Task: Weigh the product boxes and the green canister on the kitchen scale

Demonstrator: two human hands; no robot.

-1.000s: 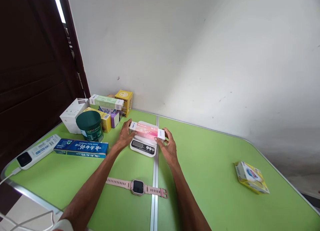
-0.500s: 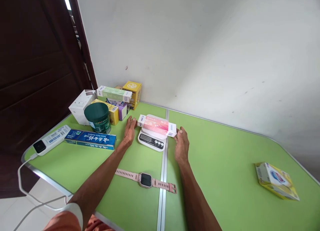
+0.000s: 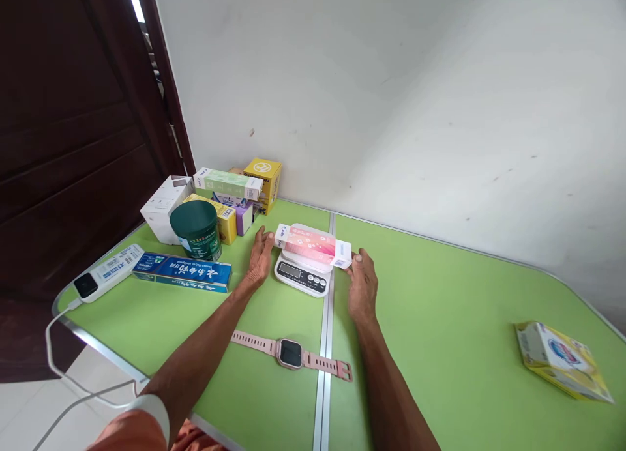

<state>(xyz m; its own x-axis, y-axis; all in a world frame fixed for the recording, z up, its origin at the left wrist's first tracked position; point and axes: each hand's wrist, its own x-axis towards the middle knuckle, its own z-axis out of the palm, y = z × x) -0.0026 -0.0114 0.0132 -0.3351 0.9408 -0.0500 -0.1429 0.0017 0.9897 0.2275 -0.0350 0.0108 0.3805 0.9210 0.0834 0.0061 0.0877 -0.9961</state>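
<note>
A long pink and white box lies across a small white kitchen scale near the middle of the green table. My left hand rests just left of the box's end, fingers stretched out and a little apart from it. My right hand sits at the box's right end, fingers loosely open, the fingertips close to or touching the box's corner. Neither hand grips anything.
A pink smartwatch lies flat in front of the scale. At the back left stand a dark green tub, several boxes, a blue toothpaste box and a white power strip. A yellow box lies at the right.
Both hands have let go of the pink box, which now rests on the scale, and drawn slightly away from its ends. The camera has shifted.
</note>
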